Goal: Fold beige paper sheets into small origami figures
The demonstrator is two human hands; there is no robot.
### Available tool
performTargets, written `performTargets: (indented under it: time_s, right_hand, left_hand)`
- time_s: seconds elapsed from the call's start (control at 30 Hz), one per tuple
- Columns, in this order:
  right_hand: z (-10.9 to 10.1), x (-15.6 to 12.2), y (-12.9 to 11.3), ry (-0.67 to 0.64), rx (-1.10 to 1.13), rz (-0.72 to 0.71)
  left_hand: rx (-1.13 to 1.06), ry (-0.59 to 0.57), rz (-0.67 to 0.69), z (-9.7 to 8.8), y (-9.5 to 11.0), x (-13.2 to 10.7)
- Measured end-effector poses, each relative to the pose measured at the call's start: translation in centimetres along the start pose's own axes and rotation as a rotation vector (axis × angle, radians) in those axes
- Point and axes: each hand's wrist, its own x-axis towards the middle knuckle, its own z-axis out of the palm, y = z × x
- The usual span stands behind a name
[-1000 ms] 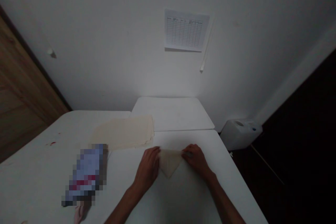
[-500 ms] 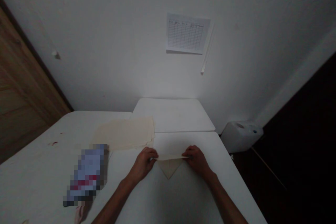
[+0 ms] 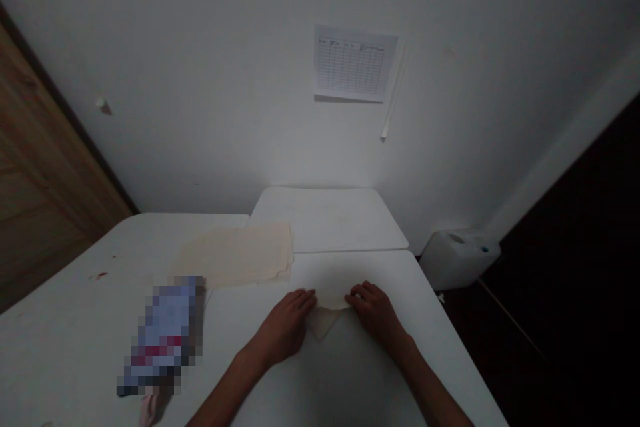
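A small cream sheet (image 3: 323, 322) folded to a downward point lies on the white table (image 3: 300, 380) in front of me. My left hand (image 3: 287, 325) rests flat on its left side, fingers stretched toward the upper edge. My right hand (image 3: 375, 310) presses on the sheet's right upper corner, fingers bent. Most of the sheet is hidden between and under the two hands. A stack of flat cream sheets (image 3: 237, 253) lies just behind and to the left of my left hand.
A blurred-out object (image 3: 163, 333) lies left of my left arm, with a pinkish thing (image 3: 149, 409) below it. A second white tabletop (image 3: 330, 217) stands against the wall, a printed chart (image 3: 354, 64) above it. A white container (image 3: 460, 250) sits on the floor at right. Wooden door at left.
The sheet's upper flap was lifted by both hands half a second ago; now it lies folded down and both hands have slid inward and press on it.
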Motion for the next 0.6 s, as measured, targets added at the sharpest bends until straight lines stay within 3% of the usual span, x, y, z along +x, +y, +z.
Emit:
performTargets:
  time_s: [0.17,0.6]
  right_hand:
    - [0.7,-0.1,0.3,0.036,-0.004,-0.015]
    - [-0.1,-0.7,0.2,-0.031,-0.002,-0.019]
  left_hand:
    - [-0.066,-0.071,-0.005,-0.3,2.0,0.6]
    - [-0.019,-0.033,0.001,0.1,2.3,0.4]
